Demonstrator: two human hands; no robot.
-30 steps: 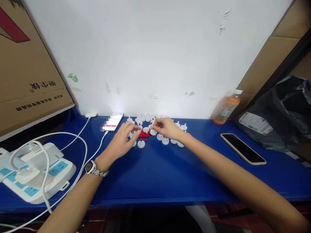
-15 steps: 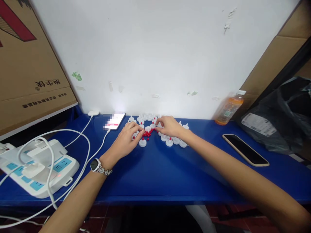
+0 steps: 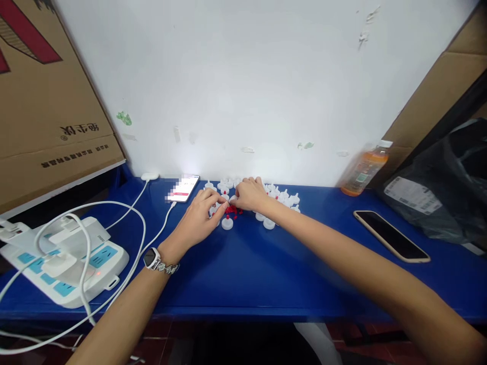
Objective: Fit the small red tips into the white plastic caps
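Note:
My left hand (image 3: 203,213) is closed in a pinch, its fingertips at a white nozzle cap that is largely hidden. My right hand (image 3: 249,194) meets it from the right, thumb and fingers pinched together; what they hold is too small to make out. Just below the fingertips lies a loose pile of small red tips (image 3: 235,210). In front of it stands a white nozzle cap with a red tip (image 3: 227,223) on its spout. More white nozzle caps (image 3: 283,195) stand upright around both hands, some with red tips and some bare.
A lit phone (image 3: 184,188) on a charging cable lies at the back left. A white power strip (image 3: 72,274) with looping cables fills the left side. To the right are a dark phone (image 3: 391,235), an orange drink bottle (image 3: 365,170) and a dark plastic bag (image 3: 445,187).
My right hand has moved left from the red tips to my left hand's fingertips. The left hand stays in nearly the same place. The whole view has shifted slightly.

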